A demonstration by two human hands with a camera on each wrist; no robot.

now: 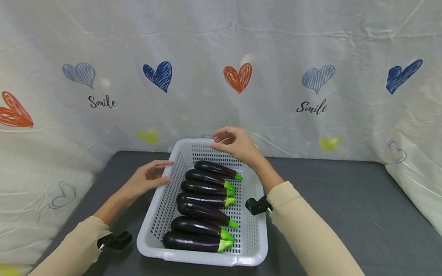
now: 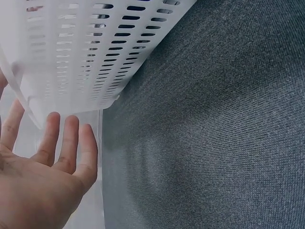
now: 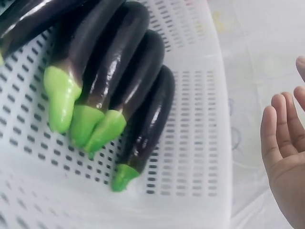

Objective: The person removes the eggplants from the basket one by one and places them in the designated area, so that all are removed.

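Several dark purple eggplants (image 1: 200, 199) with bright green stem ends lie side by side in a white perforated basket (image 1: 248, 261). In the right wrist view, more of the eggplants (image 3: 152, 124) show close up, stems toward one side wall. My left hand (image 1: 145, 179) is at the basket's left rim with loosely bent fingers; whether the fingertips touch it I cannot tell. From the left wrist view, the palm of that hand faces up beside the basket wall. My right hand (image 1: 240, 146) hovers over the far rim, fingers relaxed, nothing seen in it.
The basket stands on a dark grey cloth-covered table (image 1: 327, 224). Behind it hangs a pale curtain (image 1: 202, 28) printed with hearts and words, reaching the table's back edge. A black wrist camera (image 1: 258, 205) on the right arm overlaps the basket's right rim.
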